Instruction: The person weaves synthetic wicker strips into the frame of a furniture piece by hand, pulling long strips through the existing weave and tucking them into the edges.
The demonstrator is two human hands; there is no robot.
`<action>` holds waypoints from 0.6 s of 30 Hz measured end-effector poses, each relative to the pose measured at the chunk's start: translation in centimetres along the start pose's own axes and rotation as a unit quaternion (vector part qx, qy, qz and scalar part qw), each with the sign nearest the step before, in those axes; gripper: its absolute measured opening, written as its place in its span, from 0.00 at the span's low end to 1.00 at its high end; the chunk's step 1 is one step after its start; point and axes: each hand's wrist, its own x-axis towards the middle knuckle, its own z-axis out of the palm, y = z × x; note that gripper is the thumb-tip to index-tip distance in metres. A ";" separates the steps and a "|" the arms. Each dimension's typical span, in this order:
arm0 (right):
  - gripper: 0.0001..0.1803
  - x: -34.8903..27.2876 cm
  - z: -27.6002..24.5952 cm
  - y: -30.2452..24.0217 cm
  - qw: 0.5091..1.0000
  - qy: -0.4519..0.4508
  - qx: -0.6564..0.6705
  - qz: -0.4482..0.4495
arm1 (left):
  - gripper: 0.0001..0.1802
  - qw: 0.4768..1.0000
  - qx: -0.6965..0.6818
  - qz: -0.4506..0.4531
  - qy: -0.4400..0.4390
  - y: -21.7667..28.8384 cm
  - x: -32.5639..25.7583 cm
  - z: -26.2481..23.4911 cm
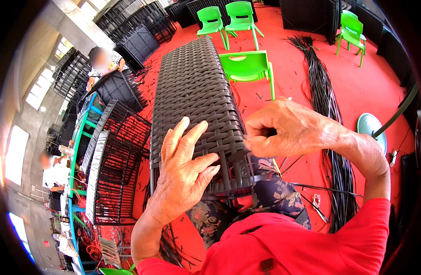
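Note:
A long dark woven wicker piece (192,78) stretches away from my lap, its near end only partly woven over a frame. My left hand (178,169) rests on the weave near that end, fingers stretched and spread. To its right, my right hand (288,130) is closed in a pinch at the right edge of the piece. A dark flat strip (237,154) runs from the weave to the fingertips of that hand; its very end is hidden by the fingers. Below the woven end, bare frame bars and strip ends show above my knees.
A long bundle of loose black strips (323,91) lies on the red floor (284,59) at right, near scissors (317,209). Green chairs (245,66) stand beyond the woven piece. Black frames (116,176) stand at left. Two people (102,64) are farther left. A round stand base (371,130) sits at right.

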 end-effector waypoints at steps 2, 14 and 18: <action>0.14 0.3 0.4 0.3 1.000 0.008 -0.014 -0.019 | 0.08 1.000 0.001 -0.004 -0.016 0.1 0.0 0.1; 0.14 0.5 1.0 0.3 0.998 0.002 -0.059 -0.011 | 0.10 0.986 -0.156 -0.045 -0.032 -1.3 -0.1 1.2; 0.14 1.1 0.9 -1.0 0.985 0.016 -0.165 -0.046 | 0.09 0.991 -0.130 -0.014 -0.022 -1.1 -0.2 1.2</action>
